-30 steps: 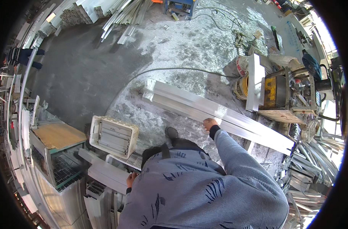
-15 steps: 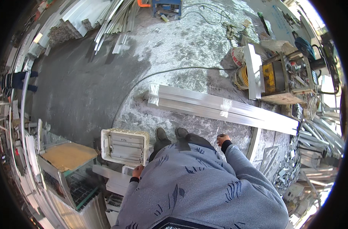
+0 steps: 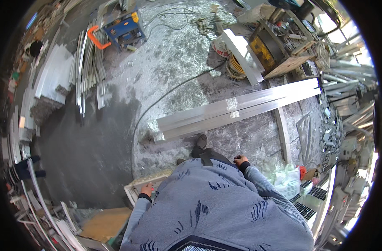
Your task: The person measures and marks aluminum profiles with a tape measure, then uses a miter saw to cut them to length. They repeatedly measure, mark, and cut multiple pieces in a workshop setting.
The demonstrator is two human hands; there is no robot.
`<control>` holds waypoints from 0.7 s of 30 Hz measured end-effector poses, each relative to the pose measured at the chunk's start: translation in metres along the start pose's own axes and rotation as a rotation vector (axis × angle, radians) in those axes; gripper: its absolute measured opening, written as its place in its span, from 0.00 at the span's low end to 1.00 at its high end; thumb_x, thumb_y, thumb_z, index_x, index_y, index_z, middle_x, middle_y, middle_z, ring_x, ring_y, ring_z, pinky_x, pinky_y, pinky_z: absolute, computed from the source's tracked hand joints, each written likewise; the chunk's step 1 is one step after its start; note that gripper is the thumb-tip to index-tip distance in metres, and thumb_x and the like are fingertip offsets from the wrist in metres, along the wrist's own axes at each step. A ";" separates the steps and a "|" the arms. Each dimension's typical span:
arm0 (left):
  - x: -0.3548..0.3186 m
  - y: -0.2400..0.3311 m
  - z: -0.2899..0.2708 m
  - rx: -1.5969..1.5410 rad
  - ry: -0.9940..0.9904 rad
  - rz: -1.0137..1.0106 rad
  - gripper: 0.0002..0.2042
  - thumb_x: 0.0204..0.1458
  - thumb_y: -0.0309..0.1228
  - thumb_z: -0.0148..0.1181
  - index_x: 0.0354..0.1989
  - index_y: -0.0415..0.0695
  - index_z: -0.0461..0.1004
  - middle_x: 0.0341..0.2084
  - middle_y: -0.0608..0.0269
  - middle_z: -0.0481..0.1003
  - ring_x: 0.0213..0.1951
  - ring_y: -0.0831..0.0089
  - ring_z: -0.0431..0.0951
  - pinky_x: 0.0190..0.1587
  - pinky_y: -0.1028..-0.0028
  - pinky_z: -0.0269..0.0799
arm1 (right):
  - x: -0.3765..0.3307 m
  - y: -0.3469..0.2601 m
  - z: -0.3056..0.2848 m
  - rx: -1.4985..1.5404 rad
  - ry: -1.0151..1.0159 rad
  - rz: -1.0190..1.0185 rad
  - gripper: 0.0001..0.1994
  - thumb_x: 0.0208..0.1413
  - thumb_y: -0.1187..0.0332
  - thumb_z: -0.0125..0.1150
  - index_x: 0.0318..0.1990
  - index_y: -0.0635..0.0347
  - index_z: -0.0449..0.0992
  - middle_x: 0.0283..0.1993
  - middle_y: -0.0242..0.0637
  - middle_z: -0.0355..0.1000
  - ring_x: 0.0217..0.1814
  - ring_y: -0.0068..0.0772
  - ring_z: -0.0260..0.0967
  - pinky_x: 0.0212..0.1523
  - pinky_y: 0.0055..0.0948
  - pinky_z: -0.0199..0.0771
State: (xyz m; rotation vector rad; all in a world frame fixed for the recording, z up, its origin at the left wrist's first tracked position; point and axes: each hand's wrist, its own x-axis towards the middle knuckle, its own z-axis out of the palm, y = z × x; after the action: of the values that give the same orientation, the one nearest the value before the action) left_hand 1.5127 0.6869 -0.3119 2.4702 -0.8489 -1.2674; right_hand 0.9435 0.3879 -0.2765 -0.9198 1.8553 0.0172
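The long aluminium profiles [image 3: 237, 109] lie on the floor ahead of the person's feet, long axis running from lower left up to the right; the right hand [image 3: 240, 160] hangs nearer to them, loosely curled, apparently holding nothing. The left hand [image 3: 147, 190] sits low by a pale crate [image 3: 136, 186]; whether it grips anything cannot be told.

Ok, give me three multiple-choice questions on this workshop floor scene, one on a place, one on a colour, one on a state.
1. Where do the long silver aluminium profiles lie?
A. on the floor ahead of the person's feet
B. on a shelf
C. across the person's lap

2. What colour is the curved handle by the blue machine?
A. green
B. orange
C. white

3. The right hand is
A. gripping the profiles
B. empty, near the body
C. holding a hammer

A, they rest on the floor; B, it is orange; B, it holds nothing.
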 end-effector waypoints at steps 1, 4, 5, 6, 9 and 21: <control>0.014 0.010 0.004 0.051 0.064 0.104 0.24 0.65 0.51 0.52 0.40 0.41 0.84 0.37 0.50 0.84 0.43 0.55 0.82 0.48 0.61 0.74 | 0.005 0.002 0.001 0.076 0.017 0.034 0.12 0.51 0.70 0.69 0.43 0.61 0.83 0.33 0.41 0.82 0.30 0.34 0.79 0.32 0.35 0.81; 0.039 0.049 -0.008 0.124 -0.016 0.139 0.24 0.65 0.51 0.52 0.41 0.41 0.84 0.37 0.50 0.84 0.43 0.55 0.82 0.48 0.61 0.74 | 0.023 0.007 0.007 0.263 0.077 0.130 0.08 0.55 0.74 0.66 0.42 0.61 0.80 0.30 0.39 0.78 0.25 0.35 0.75 0.24 0.37 0.76; 0.045 0.070 -0.017 0.122 -0.050 0.122 0.24 0.65 0.51 0.53 0.41 0.41 0.84 0.37 0.50 0.84 0.42 0.56 0.82 0.47 0.61 0.74 | 0.030 0.006 0.010 0.330 0.049 0.112 0.07 0.55 0.74 0.65 0.42 0.61 0.79 0.29 0.39 0.77 0.25 0.35 0.75 0.23 0.37 0.75; 0.050 0.096 -0.026 0.120 -0.070 0.119 0.24 0.65 0.51 0.53 0.41 0.41 0.84 0.37 0.50 0.83 0.42 0.56 0.82 0.47 0.61 0.74 | 0.036 0.006 0.009 0.393 0.053 0.163 0.07 0.56 0.74 0.65 0.42 0.61 0.79 0.29 0.39 0.76 0.24 0.35 0.74 0.22 0.37 0.73; 0.059 0.174 -0.050 0.124 -0.082 0.130 0.23 0.64 0.50 0.53 0.42 0.41 0.84 0.36 0.51 0.83 0.41 0.58 0.82 0.46 0.61 0.74 | 0.050 0.002 0.005 0.488 0.022 0.178 0.07 0.53 0.72 0.69 0.39 0.63 0.80 0.29 0.39 0.79 0.26 0.33 0.78 0.23 0.34 0.76; 0.124 0.299 -0.102 0.206 -0.100 0.230 0.20 0.66 0.45 0.49 0.50 0.46 0.83 0.42 0.54 0.84 0.45 0.66 0.82 0.51 0.67 0.74 | 0.104 0.122 -0.054 0.778 0.101 0.186 0.10 0.55 0.64 0.65 0.43 0.54 0.76 0.36 0.38 0.76 0.39 0.40 0.75 0.34 0.45 0.76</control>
State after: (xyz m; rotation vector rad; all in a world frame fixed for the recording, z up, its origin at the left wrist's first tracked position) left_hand 1.5349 0.3682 -0.1982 2.3858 -1.3079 -1.2868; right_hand 0.8089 0.3924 -0.3794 -0.2079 1.8064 -0.6034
